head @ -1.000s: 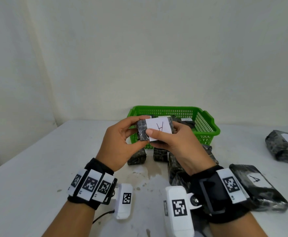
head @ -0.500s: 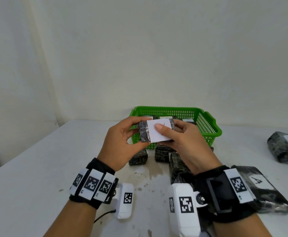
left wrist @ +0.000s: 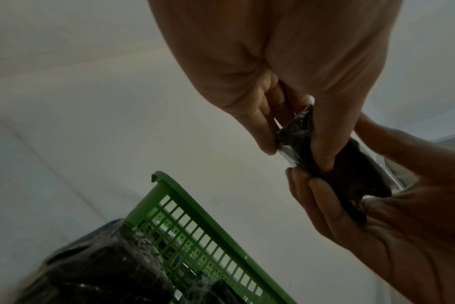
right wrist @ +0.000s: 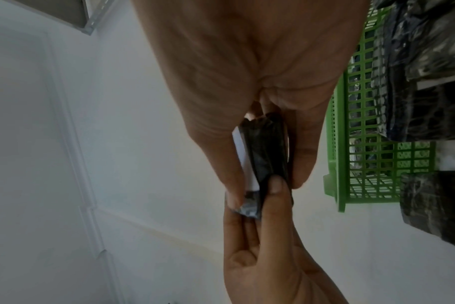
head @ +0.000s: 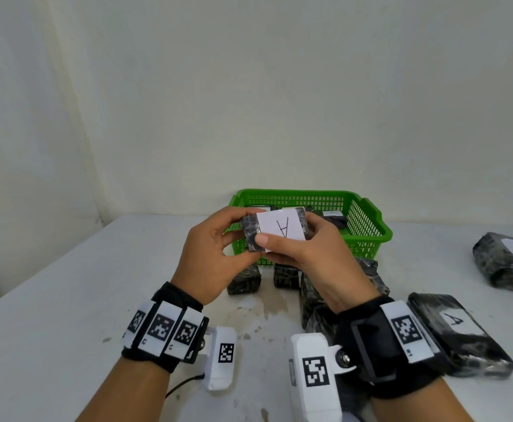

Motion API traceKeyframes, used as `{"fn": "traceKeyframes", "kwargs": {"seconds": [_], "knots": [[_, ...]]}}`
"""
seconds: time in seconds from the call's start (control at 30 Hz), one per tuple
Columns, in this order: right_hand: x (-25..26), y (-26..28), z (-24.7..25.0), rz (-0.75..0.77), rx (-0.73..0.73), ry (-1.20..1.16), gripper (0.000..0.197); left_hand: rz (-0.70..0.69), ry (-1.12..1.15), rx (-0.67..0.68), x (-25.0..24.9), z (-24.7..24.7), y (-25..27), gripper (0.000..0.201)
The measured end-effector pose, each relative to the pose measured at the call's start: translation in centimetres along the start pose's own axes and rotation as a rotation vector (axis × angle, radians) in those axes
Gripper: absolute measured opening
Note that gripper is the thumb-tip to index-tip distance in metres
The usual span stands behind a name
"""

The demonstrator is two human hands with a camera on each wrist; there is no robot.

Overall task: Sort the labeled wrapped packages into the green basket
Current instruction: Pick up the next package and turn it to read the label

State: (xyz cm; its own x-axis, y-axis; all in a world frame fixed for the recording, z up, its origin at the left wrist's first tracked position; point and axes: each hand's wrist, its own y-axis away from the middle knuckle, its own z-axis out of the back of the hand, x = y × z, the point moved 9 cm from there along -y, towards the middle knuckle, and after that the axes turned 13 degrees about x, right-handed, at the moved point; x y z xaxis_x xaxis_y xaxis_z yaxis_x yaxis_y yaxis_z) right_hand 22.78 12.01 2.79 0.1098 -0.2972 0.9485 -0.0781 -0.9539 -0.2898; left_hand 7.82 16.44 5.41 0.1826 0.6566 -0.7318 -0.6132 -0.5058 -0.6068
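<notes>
Both hands hold one small dark wrapped package (head: pixel 275 229) in front of the green basket (head: pixel 367 236), its white label marked A facing me. My left hand (head: pixel 215 254) pinches the package's left end (left wrist: pixel 296 135). My right hand (head: pixel 307 251) grips its right side, thumb on the label's lower left corner; the package (right wrist: pixel 265 152) shows edge-on in the right wrist view. The basket (left wrist: pixel 195 218) (right wrist: pixel 340 148) holds several labeled packages.
Several dark wrapped packages (head: pixel 246 278) lie on the white table (head: pixel 66 300) just before the basket. A larger one labeled A (head: pixel 459 330) lies at right by my wrist, another labeled package (head: pixel 504 257) at far right. A wall stands behind the basket.
My right thumb slid off the label's middle to its lower left corner, so the A shows in full. The package stays held in both hands at about the same place.
</notes>
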Motion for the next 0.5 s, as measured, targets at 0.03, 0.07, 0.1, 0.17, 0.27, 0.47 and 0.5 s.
{"fn": "traceKeyframes", "kwargs": {"seconds": [0.03,0.07,0.1,0.17,0.27,0.47,0.5], "knots": [[-0.1,0.0,-0.1,0.003,-0.011,0.013,0.058,-0.001,-0.004,-0.006,0.0,0.0,0.0,0.053],[0.0,0.0,-0.1,0.013,-0.026,0.028,0.059,-0.002,-0.003,-0.009,0.0,0.0,0.1,0.054],[0.0,0.1,0.0,0.024,-0.04,0.047,0.058,-0.004,0.001,-0.01,-0.1,0.0,0.1,0.054],[0.2,0.2,0.1,0.036,-0.047,0.075,0.055,-0.007,0.005,-0.008,-0.1,-0.1,0.0,0.054],[0.3,0.2,0.0,0.02,-0.011,0.037,0.05,-0.004,0.011,-0.006,-0.2,0.0,0.0,0.053],[1.3,0.4,0.3,0.031,0.026,-0.032,0.033,-0.026,0.08,-0.017,-0.6,0.3,0.0,0.053],[1.4,0.4,0.3,0.04,0.019,-0.029,0.038,-0.025,0.088,-0.01,-0.6,0.1,-0.1,0.054]]}}
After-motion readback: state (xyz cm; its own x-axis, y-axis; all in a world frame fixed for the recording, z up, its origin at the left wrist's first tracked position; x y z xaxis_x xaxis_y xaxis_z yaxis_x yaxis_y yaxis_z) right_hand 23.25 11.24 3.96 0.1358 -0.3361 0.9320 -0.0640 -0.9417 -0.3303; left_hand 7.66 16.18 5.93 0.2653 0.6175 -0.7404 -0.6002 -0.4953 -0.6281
